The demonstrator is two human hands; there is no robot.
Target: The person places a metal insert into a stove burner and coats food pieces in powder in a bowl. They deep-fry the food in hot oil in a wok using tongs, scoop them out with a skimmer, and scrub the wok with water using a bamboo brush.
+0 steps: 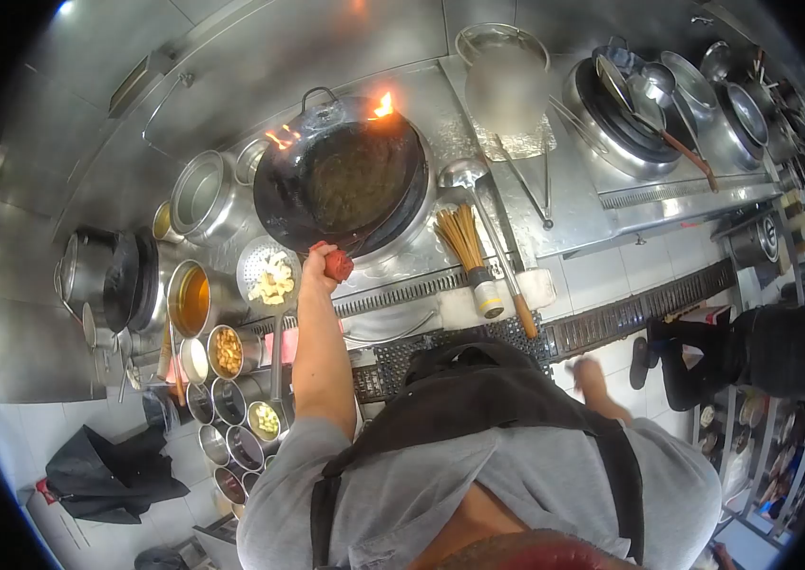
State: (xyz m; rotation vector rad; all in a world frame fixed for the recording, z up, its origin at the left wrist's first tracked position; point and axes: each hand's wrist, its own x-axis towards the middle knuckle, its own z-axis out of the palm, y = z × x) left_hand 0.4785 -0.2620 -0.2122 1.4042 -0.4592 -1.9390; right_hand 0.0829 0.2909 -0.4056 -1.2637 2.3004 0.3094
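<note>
My left hand (317,263) is closed on a bunched red cloth (339,265) at the near rim of a black wok (350,180). The wok sits over a burner, tilted, with a dark, shiny inside. Flames (383,104) show at its far rim, on both sides of the loop handle. My right hand (590,376) hangs low beside my body, away from the counter; its fingers are blurred. Left of the wok, a skimmer (249,273) holds pale chunks of food. To the right lie a long-handled ladle (500,249) and a bamboo wok brush (460,237).
Pots, including one of orange liquid (195,300), crowd the left side. Several small tubs (246,448) stand below them. Another wok (626,119) with ladles is at right. A person in dark clothes (754,351) is at far right. A floor grate (631,313) runs along the counter.
</note>
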